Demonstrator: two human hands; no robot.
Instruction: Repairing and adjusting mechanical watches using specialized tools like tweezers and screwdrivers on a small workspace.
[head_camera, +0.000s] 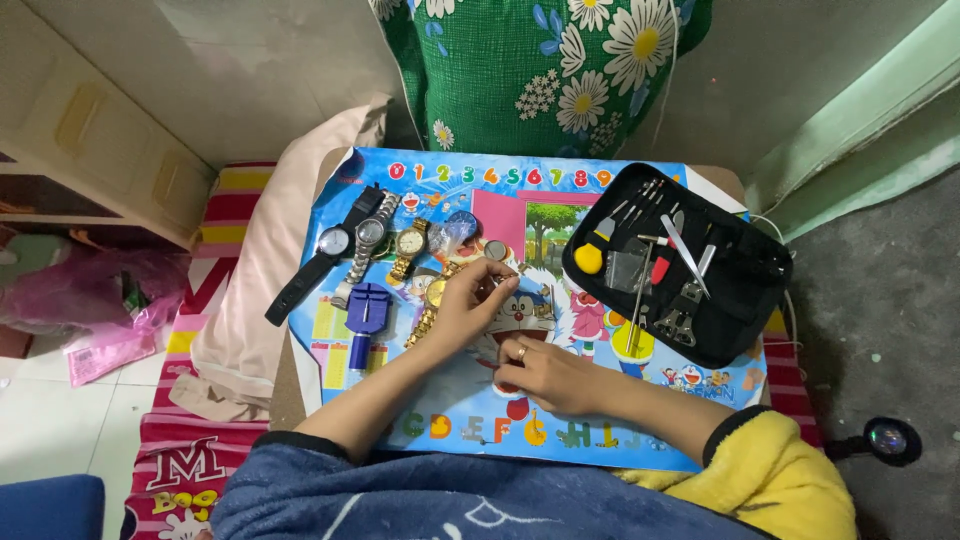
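A small clear plastic packet (625, 270), perhaps holding parts, lies in the open black tool case (745, 300).

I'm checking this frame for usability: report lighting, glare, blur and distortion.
Head view: soft, even light, only faint shadows under the hands; slight glare on the glossy mat and watch faces; wide-angle bending at the edges; left hand and right hand reasonably sharp, the small part they pinch too tiny to resolve.

Both forearms reach forward and angle inward, the left hand (462, 305) raised with its fingers curled and fingertips pinched together, the right hand (548, 375) lying lower, palm down, a ring on one finger, close beside it.
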